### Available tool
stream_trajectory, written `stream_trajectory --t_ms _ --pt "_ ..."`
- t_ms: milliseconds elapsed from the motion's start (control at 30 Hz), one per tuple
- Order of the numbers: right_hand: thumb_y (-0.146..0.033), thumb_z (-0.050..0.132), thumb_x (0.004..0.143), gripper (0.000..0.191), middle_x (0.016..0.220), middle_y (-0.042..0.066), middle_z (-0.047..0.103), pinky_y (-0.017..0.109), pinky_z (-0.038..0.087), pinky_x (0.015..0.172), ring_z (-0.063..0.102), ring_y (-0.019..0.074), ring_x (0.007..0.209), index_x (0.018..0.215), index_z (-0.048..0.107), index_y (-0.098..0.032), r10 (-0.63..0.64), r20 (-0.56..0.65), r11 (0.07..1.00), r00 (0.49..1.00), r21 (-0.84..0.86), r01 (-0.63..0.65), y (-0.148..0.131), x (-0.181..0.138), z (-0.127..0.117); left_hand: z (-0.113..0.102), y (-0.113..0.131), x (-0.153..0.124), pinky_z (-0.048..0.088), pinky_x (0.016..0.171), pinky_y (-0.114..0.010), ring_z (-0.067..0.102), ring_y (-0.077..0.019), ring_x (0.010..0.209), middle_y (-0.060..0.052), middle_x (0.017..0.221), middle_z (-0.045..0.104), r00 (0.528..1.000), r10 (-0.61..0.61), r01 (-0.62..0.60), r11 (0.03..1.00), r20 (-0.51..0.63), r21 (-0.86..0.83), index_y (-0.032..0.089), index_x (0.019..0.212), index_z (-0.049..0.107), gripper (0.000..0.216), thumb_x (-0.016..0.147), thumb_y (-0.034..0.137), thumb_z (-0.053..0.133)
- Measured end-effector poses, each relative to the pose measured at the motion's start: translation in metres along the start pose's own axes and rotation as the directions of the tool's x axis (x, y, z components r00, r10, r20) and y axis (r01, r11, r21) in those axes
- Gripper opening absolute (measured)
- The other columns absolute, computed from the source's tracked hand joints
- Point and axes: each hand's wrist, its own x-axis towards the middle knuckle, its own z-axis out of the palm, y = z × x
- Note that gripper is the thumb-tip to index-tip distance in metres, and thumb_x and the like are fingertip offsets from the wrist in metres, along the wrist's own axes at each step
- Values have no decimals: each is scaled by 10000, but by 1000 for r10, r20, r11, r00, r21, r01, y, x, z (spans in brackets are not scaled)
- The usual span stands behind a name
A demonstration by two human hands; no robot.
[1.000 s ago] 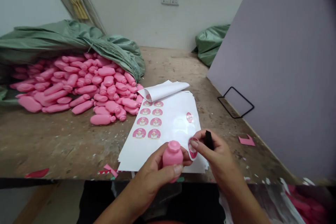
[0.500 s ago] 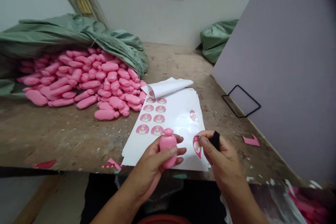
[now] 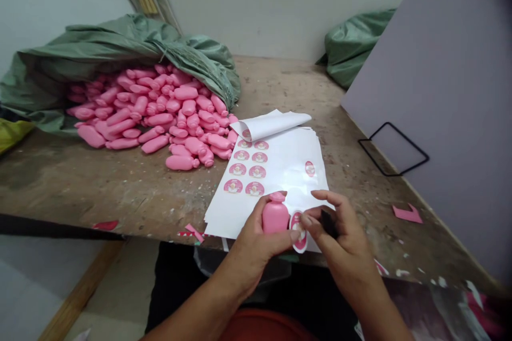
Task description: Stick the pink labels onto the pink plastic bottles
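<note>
My left hand (image 3: 256,242) is closed around a small pink plastic bottle (image 3: 275,215), held upright at the table's front edge. My right hand (image 3: 338,234) pinches an oval pink sticker (image 3: 298,231) against the bottle's side; a small black object (image 3: 328,222) is tucked in that same hand. Both hands hover over a stack of white sticker sheets (image 3: 280,176), which carry several more pink round stickers (image 3: 248,165). The top sheet's far corner is curled over.
A heap of pink bottles (image 3: 160,112) spills from a green sack (image 3: 120,48) at the back left of the worn wooden table (image 3: 100,186). A second green sack (image 3: 356,42) sits at the back. A purple board (image 3: 448,90) with a black wire stand (image 3: 394,149) lines the right. Pink paper scraps (image 3: 407,214) lie about.
My right hand has brought the sticker from beside the bottle up against it. The view has shifted, so everything sits further right and lower in the picture.
</note>
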Motion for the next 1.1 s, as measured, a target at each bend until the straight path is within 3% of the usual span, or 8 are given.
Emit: stream_trajectory --t_ms 133,267,467,867,1100 --pt "-305 569 847 273 760 -23 591 294 418 670 554 148 703 1101 480 -262 -72 -64 997 995 6 73 -1 0 -2 0 2 0 432 666 -258 532 -111 691 12 812 558 1000 -13 13 1000 -17 14 216 1151 481 474 718 158 665" --pt "-307 584 840 277 766 -16 593 297 423 671 558 152 697 1099 495 -264 -55 -101 997 993 42 59 -8 -4 -2 -4 0 3 465 759 -318 585 -166 843 -42 971 581 999 -18 25 989 49 -144 206 1148 487 379 801 253 632" --pt "-363 666 770 410 758 -25 617 272 435 609 560 149 673 1124 472 -294 117 78 983 990 135 -127 -13 -10 9 -1 -7 7 458 804 -317 617 -186 868 -88 930 639 994 -32 71 912 103 -405 147 1118 537 382 912 453 437" --pt "-359 683 749 430 758 -16 630 285 462 591 575 165 675 1120 478 -291 112 73 984 991 132 -121 -7 -6 15 0 -8 5 438 842 -324 623 -189 885 -80 896 661 995 -36 74 899 96 -431 143 1182 541 406 934 431 398" --pt "-358 675 757 414 732 -21 606 283 458 582 549 157 650 1114 480 -284 108 85 980 991 157 -120 -6 -5 15 1 -9 5 419 885 -339 621 -197 911 -80 907 666 995 -36 73 906 96 -416 155 1125 574 402 916 463 423"
